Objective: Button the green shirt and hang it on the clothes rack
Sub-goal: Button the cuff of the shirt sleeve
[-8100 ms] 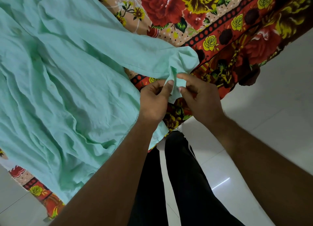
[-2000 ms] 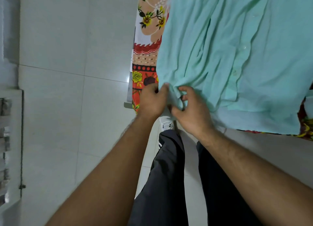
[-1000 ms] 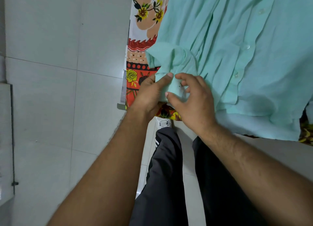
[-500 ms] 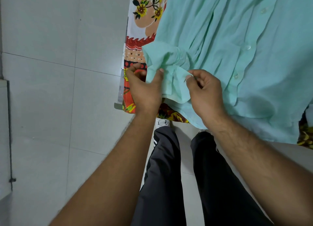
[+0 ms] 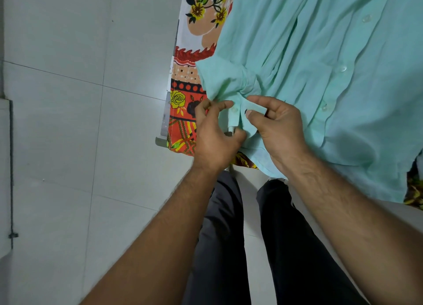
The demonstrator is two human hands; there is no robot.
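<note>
1 green shirt lies spread over floral sheet, reaching bed's near edge; 1 sleeve cuff bunched at bed's near-left corner, both hands on it. Left hand pinches cuff's left flap between thumb and forefinger; right hand pinches right flap, other fingers curled. 1 cuff button shows between the 2 hands; 3 placket buttons visible further right. 2 dark trouser legs below; pale tiled floor at left.
</note>
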